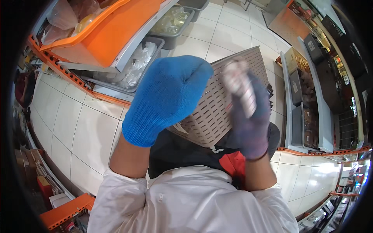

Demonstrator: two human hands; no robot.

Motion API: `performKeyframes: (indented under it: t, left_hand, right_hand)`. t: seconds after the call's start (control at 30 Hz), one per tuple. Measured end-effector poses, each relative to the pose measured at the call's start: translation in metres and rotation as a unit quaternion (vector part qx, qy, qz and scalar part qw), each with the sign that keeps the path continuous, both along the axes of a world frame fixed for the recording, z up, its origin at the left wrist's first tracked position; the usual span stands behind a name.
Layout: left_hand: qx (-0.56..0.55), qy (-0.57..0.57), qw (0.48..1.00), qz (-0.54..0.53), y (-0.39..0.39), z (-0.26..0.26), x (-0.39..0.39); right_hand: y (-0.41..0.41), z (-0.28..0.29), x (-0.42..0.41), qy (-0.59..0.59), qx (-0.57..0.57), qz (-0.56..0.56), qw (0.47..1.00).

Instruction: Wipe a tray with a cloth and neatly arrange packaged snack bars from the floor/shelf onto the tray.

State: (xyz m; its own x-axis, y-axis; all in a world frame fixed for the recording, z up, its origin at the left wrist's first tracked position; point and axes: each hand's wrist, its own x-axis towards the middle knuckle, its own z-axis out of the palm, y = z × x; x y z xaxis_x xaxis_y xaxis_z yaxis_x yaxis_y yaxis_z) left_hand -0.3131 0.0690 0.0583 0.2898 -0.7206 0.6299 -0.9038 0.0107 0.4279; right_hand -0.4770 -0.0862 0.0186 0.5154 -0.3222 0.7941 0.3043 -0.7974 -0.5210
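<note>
My left hand, in a blue knitted glove, is raised in front of me with its back to the view and the fingers bent down out of sight. Whether anything lies inside it cannot be seen. My right hand wears a dark purplish glove and is blurred. It grips a bunched white cloth with reddish lines, also blurred. Beneath and between both hands stands a brown slotted plastic basket, set at an angle close to my knees. Part of its right side is hidden by my right hand.
At the left, an orange bin with plastic bags sits on a metal shelf. Below are grey tubs of clear bags. On the right, a rack holds grey bins. Pale tiles cover the floor.
</note>
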Motion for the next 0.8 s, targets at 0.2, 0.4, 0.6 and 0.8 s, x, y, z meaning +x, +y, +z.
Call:
performKeyframes:
  t: [0.2,0.4,0.6,0.8]
  left_hand:
    - [-0.032,0.204,0.978,-0.007,-0.002,0.005,-0.024]
    - [-0.012,0.15,0.988,-0.03,-0.017,-0.004,-0.026]
    - [-0.005,0.152,0.983,-0.1,0.003,0.004,-0.028]
    - [-0.079,0.28,0.951,-0.102,0.02,-0.027,-0.013]
  right_hand:
    - [-0.026,-0.011,-0.021,0.078,-0.007,-0.001,0.997]
    - [0.011,-0.015,-0.009,-0.01,0.071,0.009,0.997]
    - [-0.034,-0.025,-0.029,-0.008,-0.018,0.107,0.994]
    - [-0.1,-0.031,-0.122,0.144,0.086,-0.254,0.953]
